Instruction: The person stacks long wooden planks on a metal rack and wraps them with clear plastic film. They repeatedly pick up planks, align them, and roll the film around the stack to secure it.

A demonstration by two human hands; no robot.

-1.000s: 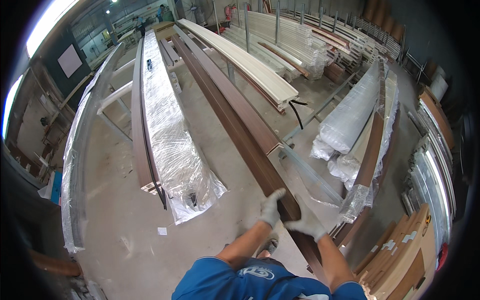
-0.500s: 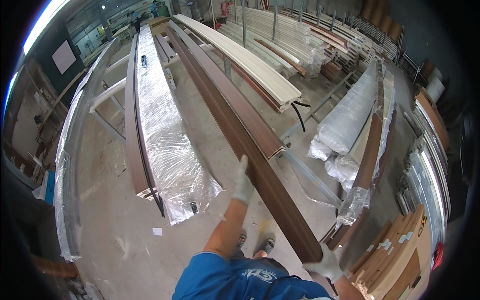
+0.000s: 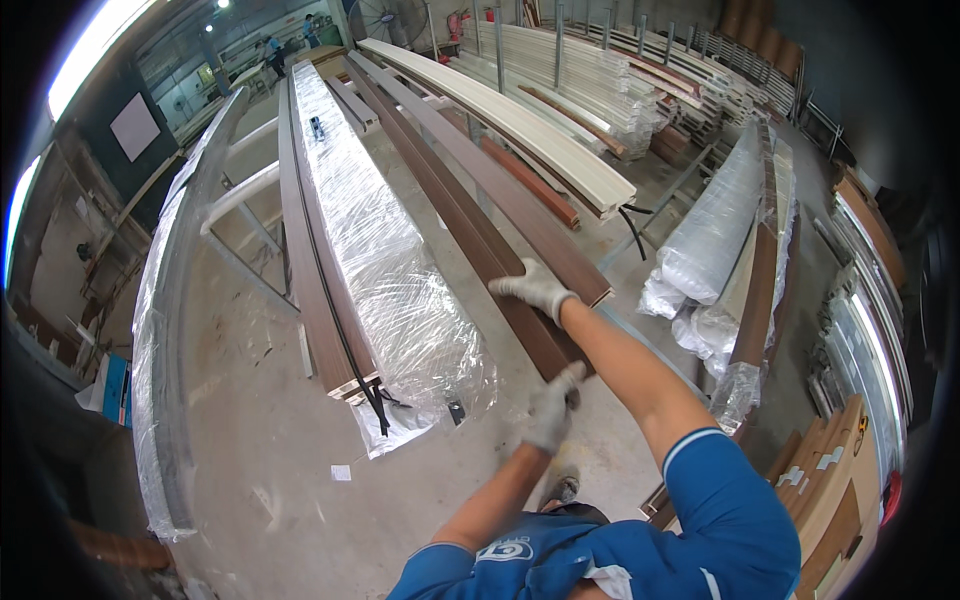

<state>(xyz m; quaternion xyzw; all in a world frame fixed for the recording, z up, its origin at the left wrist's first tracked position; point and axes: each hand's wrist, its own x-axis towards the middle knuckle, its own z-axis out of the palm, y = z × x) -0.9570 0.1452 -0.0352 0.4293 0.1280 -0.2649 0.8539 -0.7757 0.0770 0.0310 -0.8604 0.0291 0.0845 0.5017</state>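
A long dark-brown profile [image 3: 440,205] runs from the far rack toward me, its near end in front of my body. My gloved left hand [image 3: 553,405] is closed at that near end, its fingers partly hidden. Farther up, my gloved right hand [image 3: 537,288] wraps over the top of the same profile, thumb and fingers across it. Just to its right lies a parallel, lighter brown profile [image 3: 520,215], untouched. On the left is a bundle wrapped in shiny clear film [image 3: 390,240], beside brown profiles [image 3: 318,300] with black straps hanging from their near end.
Cream profiles [image 3: 540,135] lie beyond the brown ones. Film-wrapped rolls [image 3: 705,245] stand on the right, with boards [image 3: 830,490] nearer me. Another wrapped bundle [image 3: 165,350] lies far left on metal supports [image 3: 245,200]. People [image 3: 273,55] are at the far back.
My right hand has moved from the near end up onto the profile's top. My left hand has come back to the near end. The profile's near end now sits farther from me.
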